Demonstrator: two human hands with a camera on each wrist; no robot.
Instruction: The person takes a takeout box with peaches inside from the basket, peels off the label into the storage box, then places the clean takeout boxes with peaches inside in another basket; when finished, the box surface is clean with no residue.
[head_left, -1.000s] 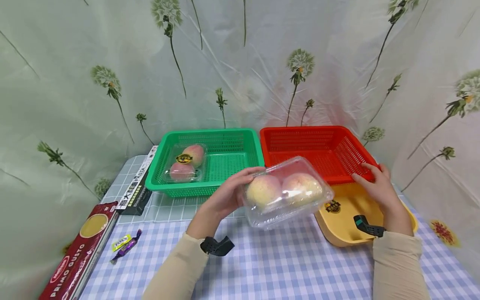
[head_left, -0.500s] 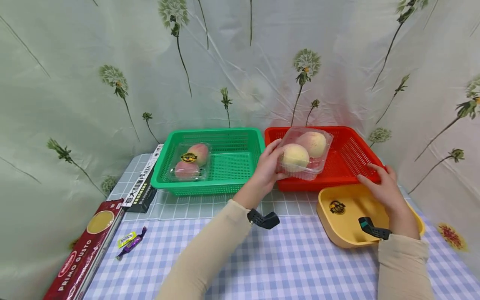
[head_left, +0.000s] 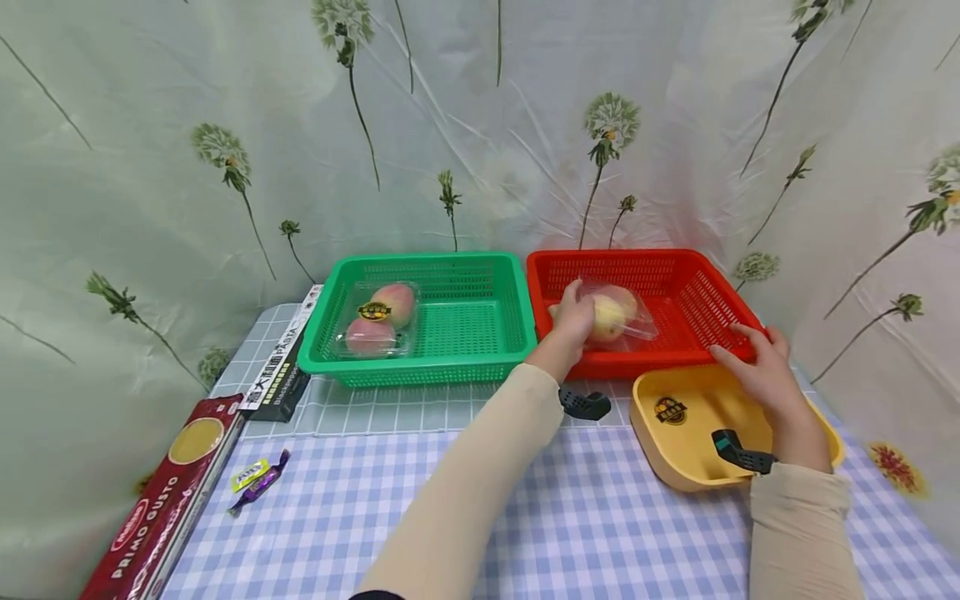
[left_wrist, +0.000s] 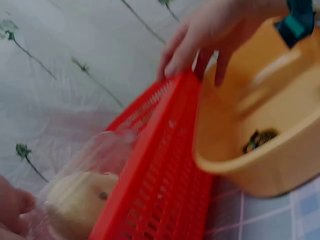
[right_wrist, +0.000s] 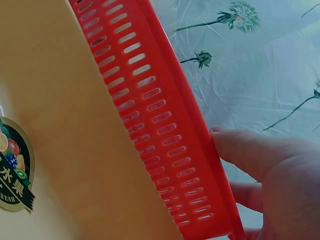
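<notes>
- The bench [head_left: 525,500] is the closest part, on the near side of both grips.
- Next comes the yellow tub [head_left: 654,450], under the right arm and just in front of the right grip [head_left: 761,367]. It is best not to bump it.
- The right grip is on the near right corner of the red basket [head_left: 622,363]. It is only a little bit open, with the rim between its fingers [right_wrist: 235,142] and thumb. I think a light hold here is good, so the basket does not slide.
- Farther in, the left grip [head_left: 573,321] is closed on one end of the clear box [head_left: 637,321]. I cannot see all its fingers, so I cannot tell just how tight it is.
- The clear box is just to the right of the left grip, inside the red basket, with peaches [head_left: 606,318] in it. It looks tipped. I cannot tell if it touches the bottom.
- To do this well, I would lower the box slowly, make it flat, and let go only when it sits still. Squeezing hard may bend the thin plastic or bruise the fruit.
- There is bare basket floor past the box, to the right of the left grip, so there seems to be room.
- The green basket [head_left: 427,371] is well to the left of the left grip.
</notes>
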